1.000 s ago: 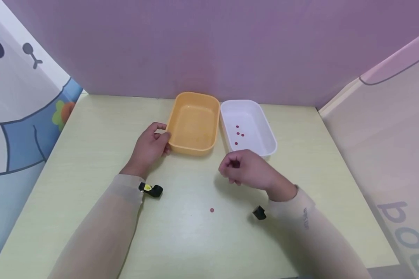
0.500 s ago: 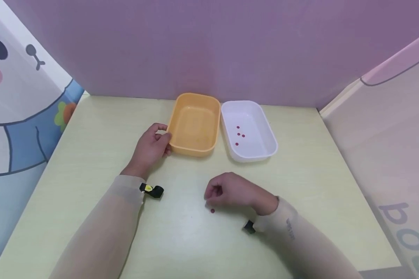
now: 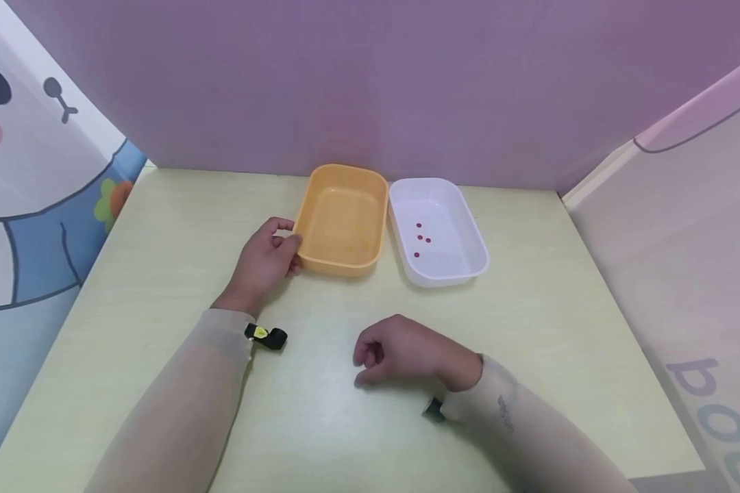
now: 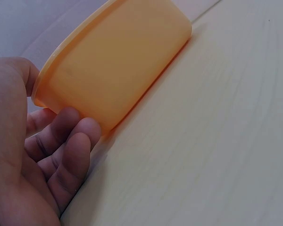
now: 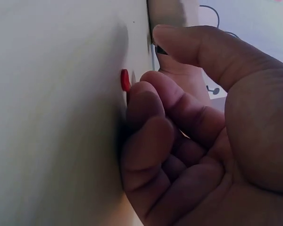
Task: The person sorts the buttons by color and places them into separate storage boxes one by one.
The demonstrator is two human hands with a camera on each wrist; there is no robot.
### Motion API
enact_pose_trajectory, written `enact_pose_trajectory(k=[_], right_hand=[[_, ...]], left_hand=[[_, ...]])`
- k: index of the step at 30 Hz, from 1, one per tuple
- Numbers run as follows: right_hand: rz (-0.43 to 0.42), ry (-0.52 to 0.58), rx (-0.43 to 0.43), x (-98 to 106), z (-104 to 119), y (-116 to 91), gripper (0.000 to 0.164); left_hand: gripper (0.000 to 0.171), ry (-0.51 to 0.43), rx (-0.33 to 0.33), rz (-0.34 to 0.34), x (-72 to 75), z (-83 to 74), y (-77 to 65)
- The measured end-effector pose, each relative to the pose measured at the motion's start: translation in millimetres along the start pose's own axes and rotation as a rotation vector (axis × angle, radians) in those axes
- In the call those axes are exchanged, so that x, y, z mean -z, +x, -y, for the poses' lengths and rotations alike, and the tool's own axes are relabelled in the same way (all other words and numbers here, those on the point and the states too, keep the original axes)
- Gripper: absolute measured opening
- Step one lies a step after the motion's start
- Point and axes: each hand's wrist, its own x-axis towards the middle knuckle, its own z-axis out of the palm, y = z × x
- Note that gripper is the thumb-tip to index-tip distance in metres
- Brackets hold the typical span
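My left hand (image 3: 264, 263) grips the left side of an orange plastic tray (image 3: 345, 266). In the left wrist view, the fingers of that hand (image 4: 61, 146) curl against the tray wall (image 4: 113, 66) below its rim. My right hand (image 3: 401, 352) is low over the table in front of the trays, thumb and forefinger spread apart. In the right wrist view a small red disc (image 5: 125, 80) lies on the tabletop right at the fingertips of the right hand (image 5: 193, 127); in the head view that hand hides it. Nothing sits between thumb and fingers.
A white plastic tray (image 3: 462, 250) stands to the right of the orange one, with several small red discs (image 3: 420, 237) inside. A purple panel (image 3: 370, 89) rises behind the table (image 3: 308, 424). Printed side panels (image 3: 43, 267) border it on both sides.
My right hand has come from the white tray's front edge down and left to the loose red disc, now covering it in the head view. The left hand stays on the orange tray.
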Motion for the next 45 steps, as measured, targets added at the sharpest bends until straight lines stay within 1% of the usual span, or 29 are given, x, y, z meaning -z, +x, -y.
enact_pose_trajectory(k=[6,17,22,30,45], right_hand=[[0.003,-0.021,-0.008,-1.7,4.4,1.0,0.017],[-0.006,-0.043,-0.028,-4.2,6.0,2.2,0.019],[-0.010,-0.047,-0.039,-5.3,8.2,2.1,0.020],[-0.022,-0.062,-0.032,-5.9,9.0,2.3,0.021],[-0.029,-0.067,-0.024,-5.1,7.5,1.6,0.019]], left_hand=[[0.038,0.000,0.007,0.002,0.4,0.3,0.3],[0.037,-0.001,0.012,0.006,1.6,3.0,1.3],[0.036,-0.018,0.003,0.004,1.1,4.3,2.1],[0.037,-0.014,0.012,0.005,1.4,3.6,1.4],[0.036,-0.005,0.003,0.001,0.1,0.5,1.1]])
